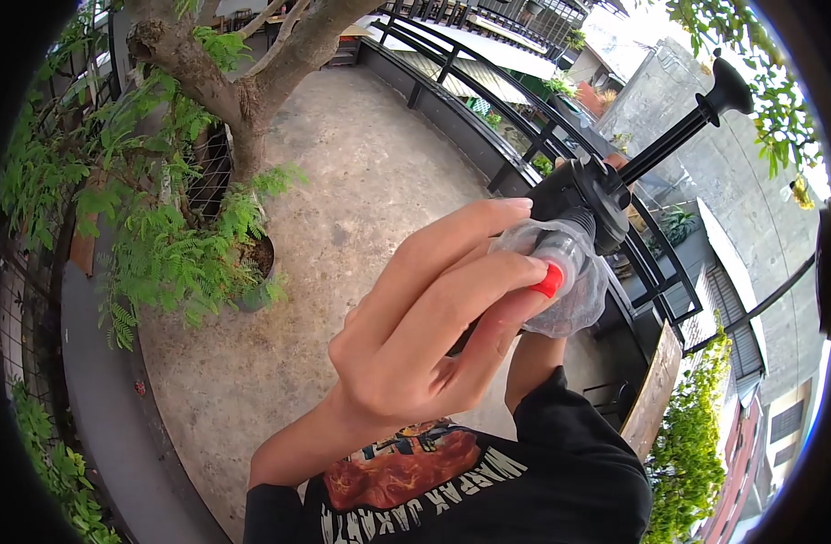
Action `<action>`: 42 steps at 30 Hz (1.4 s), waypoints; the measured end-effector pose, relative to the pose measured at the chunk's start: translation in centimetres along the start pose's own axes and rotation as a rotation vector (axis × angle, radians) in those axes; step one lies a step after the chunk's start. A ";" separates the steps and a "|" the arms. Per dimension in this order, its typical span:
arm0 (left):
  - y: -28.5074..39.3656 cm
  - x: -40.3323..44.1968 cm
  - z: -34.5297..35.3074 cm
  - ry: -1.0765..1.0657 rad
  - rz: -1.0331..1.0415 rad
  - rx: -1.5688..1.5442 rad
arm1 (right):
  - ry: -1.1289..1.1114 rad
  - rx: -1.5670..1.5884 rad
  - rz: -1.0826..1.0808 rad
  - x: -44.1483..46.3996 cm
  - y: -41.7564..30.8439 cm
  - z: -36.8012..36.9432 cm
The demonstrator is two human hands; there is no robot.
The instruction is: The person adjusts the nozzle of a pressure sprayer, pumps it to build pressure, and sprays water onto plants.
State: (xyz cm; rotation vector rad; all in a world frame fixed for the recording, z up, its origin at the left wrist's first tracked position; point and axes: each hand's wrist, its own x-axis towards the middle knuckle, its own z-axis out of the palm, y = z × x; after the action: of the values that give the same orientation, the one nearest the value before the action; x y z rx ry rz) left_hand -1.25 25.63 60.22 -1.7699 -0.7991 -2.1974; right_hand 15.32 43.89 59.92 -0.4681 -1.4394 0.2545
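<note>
My left hand point(425, 317) is closed, its thumb and fingertips pinching a small red piece point(549, 280) at the end of a clear nozzle. A crumpled translucent plastic skirt point(574, 304) surrounds this nozzle. Just beyond it is a black pump-like device point(583, 190), whose ribbed neck meets the clear part. Its long black rod point(665, 145) slants up to the right and ends in a flared black knob point(728, 88). My right hand point(613, 161) is mostly hidden behind the device; only a bit of skin shows there, and its forearm rises from below.
A tree point(252, 118) with leafy branches stands at the left, over a concrete floor point(334, 181). Black metal railing point(542, 136) runs along the right side, with a wooden board point(653, 385) and green bushes point(692, 435) lower down.
</note>
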 end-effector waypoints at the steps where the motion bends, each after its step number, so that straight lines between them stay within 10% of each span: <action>1: 0.0 0.1 -0.2 -0.009 -0.012 -0.002 | -0.004 -0.041 -0.005 0.0 -0.4 0.0; 15: -3.2 2.8 -4.2 -0.388 0.310 0.010 | -0.094 -0.087 -0.033 -0.5 -2.7 0.2; 33: -1.7 1.2 -0.6 -0.133 0.142 0.267 | -0.043 -0.060 0.072 -1.7 -3.7 1.6; 42: -3.8 -0.4 -0.6 -0.077 -0.079 -0.617 | -0.082 0.017 0.078 -1.6 -6.9 2.6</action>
State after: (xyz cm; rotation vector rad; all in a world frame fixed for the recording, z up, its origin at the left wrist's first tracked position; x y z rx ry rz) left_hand -3.48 28.43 58.68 -2.1165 -0.2011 -2.6365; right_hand 11.76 37.54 61.78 -0.5052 -1.4992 0.3516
